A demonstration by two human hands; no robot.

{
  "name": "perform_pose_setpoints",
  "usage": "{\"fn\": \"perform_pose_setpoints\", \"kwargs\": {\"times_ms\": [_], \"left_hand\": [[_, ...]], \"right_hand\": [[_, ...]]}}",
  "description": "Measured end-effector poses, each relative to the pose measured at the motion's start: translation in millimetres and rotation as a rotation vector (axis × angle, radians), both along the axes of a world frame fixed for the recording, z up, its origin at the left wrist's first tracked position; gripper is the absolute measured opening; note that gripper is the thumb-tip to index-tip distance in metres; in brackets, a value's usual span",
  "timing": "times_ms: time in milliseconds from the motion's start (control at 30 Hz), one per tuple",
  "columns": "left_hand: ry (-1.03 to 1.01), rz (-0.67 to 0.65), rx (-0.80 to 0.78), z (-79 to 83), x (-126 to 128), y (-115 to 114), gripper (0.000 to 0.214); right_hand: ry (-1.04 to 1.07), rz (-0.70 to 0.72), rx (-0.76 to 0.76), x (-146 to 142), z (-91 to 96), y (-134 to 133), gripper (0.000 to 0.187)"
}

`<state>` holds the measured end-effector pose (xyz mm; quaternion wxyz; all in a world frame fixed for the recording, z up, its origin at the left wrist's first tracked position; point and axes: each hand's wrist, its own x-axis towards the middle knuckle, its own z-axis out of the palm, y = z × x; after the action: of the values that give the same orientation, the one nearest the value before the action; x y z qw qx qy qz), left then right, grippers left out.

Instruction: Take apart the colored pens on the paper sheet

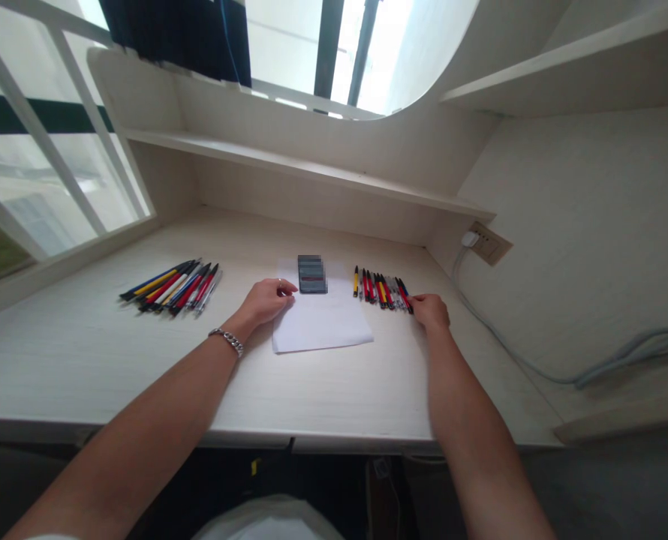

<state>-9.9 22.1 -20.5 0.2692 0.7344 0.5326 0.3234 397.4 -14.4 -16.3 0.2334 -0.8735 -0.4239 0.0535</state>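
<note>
Right hand point(432, 309) at the end of a row of slim pens in red, yellow, blue, black and clear plastic point(383, 292); left hand point(265, 300) by a white paper sheet point(323, 324)

In the head view, the pale, wood-grained desk point(334, 397) has its front edge running below the forearms, with a broad strip of surface between it and the sheet; a long white shelf point(311, 170) borders the far side; at the right, the wall carries a beige socket panel point(492, 245) with a white plug point(470, 239). The row lies just right of the sheet, its pens side by side; a mixed pile of similar pens point(179, 289) lies at the left, well apart from the left hand. A flat, dark rectangular object point(311, 276) lies on the sheet's far part.

Both arms reach forward; the left hand, wearing a silver chain bracelet point(227, 339) at the wrist, bends inward over the sheet's left edge, thumb and forefinger slightly apart, close to the dark object; the right fingers are at the near end of the rightmost pen; whether they are clamped on it, I cannot tell.
</note>
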Motion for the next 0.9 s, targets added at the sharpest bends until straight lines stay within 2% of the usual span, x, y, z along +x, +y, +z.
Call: {"fn": "perform_pose_setpoints", "kwargs": {"times_ms": [133,233,333,433,500,567,667,767,900], "left_hand": [[0.012,0.014,0.020,0.0,-0.2,-1.5,0.030],[0.018,0.030,0.025,2.5,-0.3,-3.4,0.029],[0.102,0.119,0.045,8.3,-5.5,-1.1,0.027],[0.246,0.245,0.052,17.3,-25.1,5.1,0.026],[0.368,0.326,0.034,24.2,-47.4,7.2,0.025],[0.488,0.403,-0.024,30.8,-72.7,4.8,0.022],[0.542,0.474,-0.082,38.6,-101.9,-6.0,0.016],[0.584,0.528,-0.166,41.4,-110.8,-15.7,0.021],[0.592,0.529,-0.193,38.6,-105.9,-15.6,0.024]], "right_hand": [[-0.036,0.106,0.010,2.1,-1.3,-1.8,0.035],[-0.066,0.124,0.013,4.1,-1.3,-1.9,0.038],[-0.111,0.140,0.070,-1.5,3.0,-1.1,0.040],[-0.111,0.191,0.226,-23.1,11.9,-1.0,0.039],[-0.103,0.286,0.296,-45.9,18.3,-1.9,0.037],[-0.105,0.395,0.336,-70.9,23.1,-3.8,0.035],[-0.096,0.548,0.367,-101.2,26.3,-7.2,0.034],[-0.085,0.626,0.376,-114.5,24.8,-9.4,0.032],[-0.062,0.634,0.314,-113.9,20.2,-9.6,0.031]]}}
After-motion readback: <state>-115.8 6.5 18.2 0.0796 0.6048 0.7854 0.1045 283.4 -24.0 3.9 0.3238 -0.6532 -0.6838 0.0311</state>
